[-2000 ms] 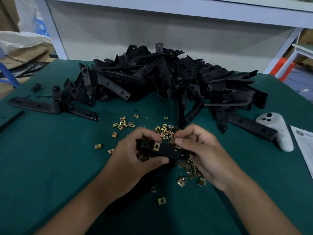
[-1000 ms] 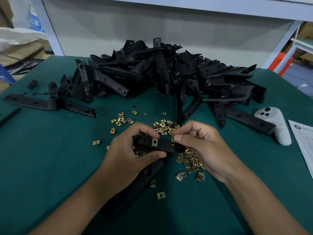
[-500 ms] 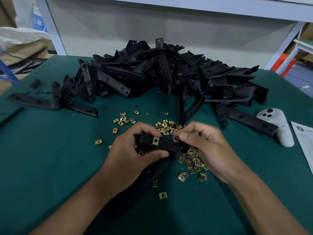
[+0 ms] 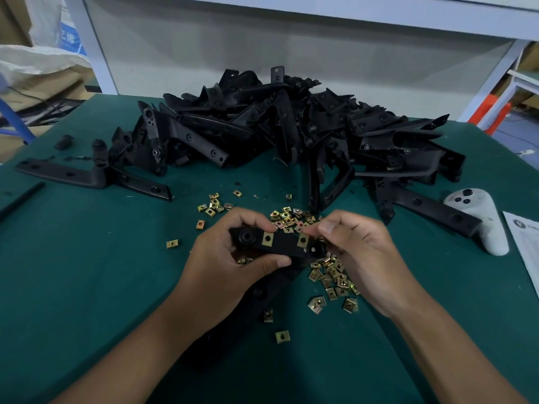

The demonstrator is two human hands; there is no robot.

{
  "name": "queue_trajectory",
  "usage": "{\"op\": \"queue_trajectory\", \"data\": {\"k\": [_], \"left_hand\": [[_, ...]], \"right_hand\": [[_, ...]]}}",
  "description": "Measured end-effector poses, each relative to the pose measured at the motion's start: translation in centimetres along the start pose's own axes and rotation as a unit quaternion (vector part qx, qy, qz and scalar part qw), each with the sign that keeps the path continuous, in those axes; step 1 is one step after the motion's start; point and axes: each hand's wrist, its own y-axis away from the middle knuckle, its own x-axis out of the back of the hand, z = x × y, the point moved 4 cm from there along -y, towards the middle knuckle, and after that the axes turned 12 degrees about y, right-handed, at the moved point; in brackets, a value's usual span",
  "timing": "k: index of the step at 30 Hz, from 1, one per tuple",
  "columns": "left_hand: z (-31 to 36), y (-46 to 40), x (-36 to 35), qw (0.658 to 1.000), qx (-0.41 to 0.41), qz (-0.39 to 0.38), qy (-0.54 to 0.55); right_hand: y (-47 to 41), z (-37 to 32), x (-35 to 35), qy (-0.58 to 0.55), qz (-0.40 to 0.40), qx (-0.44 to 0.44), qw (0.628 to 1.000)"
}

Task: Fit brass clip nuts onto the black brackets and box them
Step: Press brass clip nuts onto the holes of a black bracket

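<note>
My left hand [image 4: 233, 266] grips a black bracket [image 4: 284, 247] just above the green table, fingers over its top edge and thumb under it. One brass clip nut [image 4: 267, 238] sits clipped on the bracket's upper edge. My right hand [image 4: 358, 252] pinches a second brass clip nut [image 4: 303, 239] against the same edge, further right. The bracket's long arm runs down and left beneath my left hand. Loose brass clip nuts [image 4: 332, 279] lie scattered around and under both hands.
A big pile of black brackets [image 4: 291, 126] fills the back of the green table [image 4: 87, 272]. A single bracket [image 4: 93, 176] lies at the left. A white handheld controller [image 4: 481, 220] and a paper sheet [image 4: 525, 243] lie at the right.
A second clip nut now sits at the bracket's edge under my right fingertips, pushed further on than half a second ago. My left hand keeps its grip on the bracket.
</note>
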Motion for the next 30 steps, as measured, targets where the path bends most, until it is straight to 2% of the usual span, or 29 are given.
{"op": "queue_trajectory", "data": {"k": [7, 11, 18, 20, 24, 27, 30], "left_hand": [[0.1, 0.0, 0.3, 1.0, -0.007, 0.012, -0.009], [0.3, -0.2, 0.1, 0.999, -0.025, 0.032, 0.028], [-0.2, 0.1, -0.1, 0.997, 0.0, 0.02, 0.078], [-0.3, 0.3, -0.2, 0.998, 0.027, -0.003, 0.052], [-0.1, 0.7, -0.4, 0.997, 0.063, -0.036, -0.034], [0.5, 0.8, -0.7, 0.993, 0.077, -0.031, -0.085], [1.4, 1.1, -2.3, 0.992, 0.093, -0.025, -0.086]], "right_hand": [[0.3, -0.3, -0.5, 0.02, -0.031, 0.022, 0.999], [0.3, -0.2, -0.9, 0.052, -0.04, 0.049, 0.997], [0.7, -1.6, 0.7, 0.162, 0.106, 0.148, 0.97], [1.2, -2.8, 1.7, 0.167, 0.154, 0.182, 0.957], [2.2, -5.0, 4.5, 0.193, 0.254, 0.191, 0.928], [4.4, -6.6, 6.9, 0.244, 0.309, 0.189, 0.9], [8.9, -7.3, 8.3, 0.296, 0.347, 0.179, 0.872]]}}
